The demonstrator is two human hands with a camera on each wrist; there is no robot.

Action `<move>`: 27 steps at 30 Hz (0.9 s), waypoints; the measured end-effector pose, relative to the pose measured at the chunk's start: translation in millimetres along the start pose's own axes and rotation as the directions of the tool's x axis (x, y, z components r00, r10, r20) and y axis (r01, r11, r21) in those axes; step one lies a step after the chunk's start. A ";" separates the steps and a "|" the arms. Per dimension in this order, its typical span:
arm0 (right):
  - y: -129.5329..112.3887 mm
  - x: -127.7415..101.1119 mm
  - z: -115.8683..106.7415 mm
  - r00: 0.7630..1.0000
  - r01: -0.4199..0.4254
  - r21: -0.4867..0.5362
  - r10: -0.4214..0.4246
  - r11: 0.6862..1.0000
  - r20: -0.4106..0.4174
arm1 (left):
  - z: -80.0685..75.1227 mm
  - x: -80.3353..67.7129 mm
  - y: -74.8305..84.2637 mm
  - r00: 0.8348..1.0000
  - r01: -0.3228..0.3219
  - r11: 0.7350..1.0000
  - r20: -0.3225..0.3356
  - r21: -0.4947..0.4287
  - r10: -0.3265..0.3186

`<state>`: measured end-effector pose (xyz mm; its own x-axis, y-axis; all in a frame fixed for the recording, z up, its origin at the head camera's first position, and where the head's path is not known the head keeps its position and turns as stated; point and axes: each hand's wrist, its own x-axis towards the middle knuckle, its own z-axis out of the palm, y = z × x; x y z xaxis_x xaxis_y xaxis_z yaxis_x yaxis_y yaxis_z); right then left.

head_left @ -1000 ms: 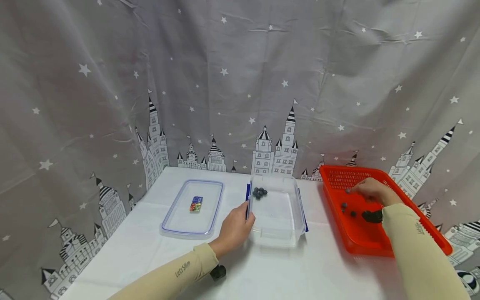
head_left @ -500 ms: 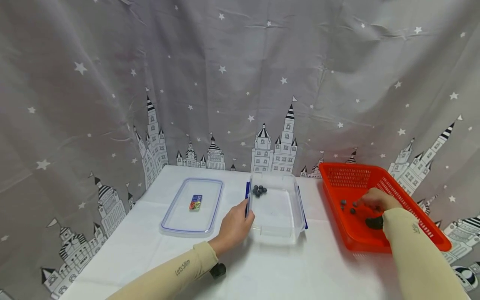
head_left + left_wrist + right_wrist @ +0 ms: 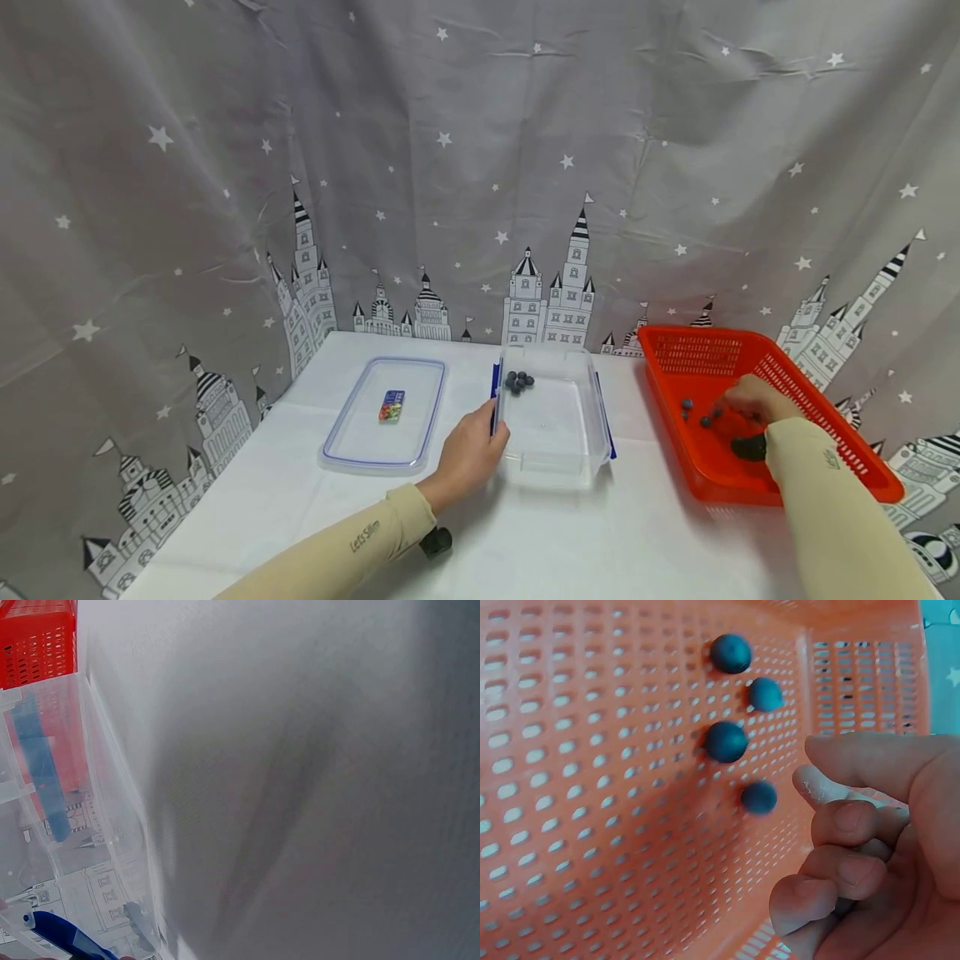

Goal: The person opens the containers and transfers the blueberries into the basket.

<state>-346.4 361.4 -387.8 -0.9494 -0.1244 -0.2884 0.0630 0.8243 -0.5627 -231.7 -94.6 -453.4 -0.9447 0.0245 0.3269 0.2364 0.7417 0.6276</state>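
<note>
In the head view my left hand (image 3: 471, 450) grips the near left side of a clear plastic food container (image 3: 555, 421), beside its blue latch (image 3: 67, 934). Several blueberries (image 3: 517, 382) lie together in the container's far left corner. My right hand (image 3: 756, 398) is down inside a red plastic basket (image 3: 675, 446). In the right wrist view its thumb and forefinger stretch out slightly parted, and the other fingers bend toward the palm. Just off the fingertips lies a loose blueberry (image 3: 759, 797), with several more, such as one blueberry (image 3: 726, 741), scattered on the perforated basket floor.
The container's lid (image 3: 382, 417), with a blue rim and a small colourful label (image 3: 392, 407), lies flat to the left. A white cloth (image 3: 600, 542) covers the table. Behind it hangs a grey curtain (image 3: 465, 183) printed with castles and stars.
My right hand has come nearer and lower within the basket. A blueberry by its fingertips has shifted toward me and a little rightward. My left hand keeps its grip on the container.
</note>
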 end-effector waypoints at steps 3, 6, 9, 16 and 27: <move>-9.8 0.5 -2.0 1.000 0.014 0.002 -0.014 1.000 -0.008 | -0.8 0.1 0.8 1.000 0.001 1.000 0.002 -0.002 -0.001; -22.7 2.1 -2.5 1.000 0.027 0.041 -0.026 0.999 -0.017 | -1.6 -0.2 1.8 1.000 -0.001 1.000 0.006 -0.010 0.001; -35.4 5.6 -3.1 0.996 0.083 0.054 -0.081 0.995 -0.035 | -2.2 -0.8 2.3 1.000 -0.007 1.000 0.008 -0.014 0.007; -71.0 7.0 -6.1 0.986 0.161 0.047 -0.158 0.986 -0.061 | -1.6 -0.8 2.0 1.000 0.003 1.000 0.010 -0.010 -0.003; -132.2 7.9 8.9 0.980 0.197 0.129 -0.191 0.972 -0.054 | -0.4 -0.8 1.8 1.000 0.002 1.000 0.004 0.000 -0.002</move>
<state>-359.5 246.6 -322.6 -0.9593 -0.2492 -0.1330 -0.0856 0.7052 -0.7038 -230.4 -93.5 -452.3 -0.9461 0.0257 0.3228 0.2346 0.7416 0.6285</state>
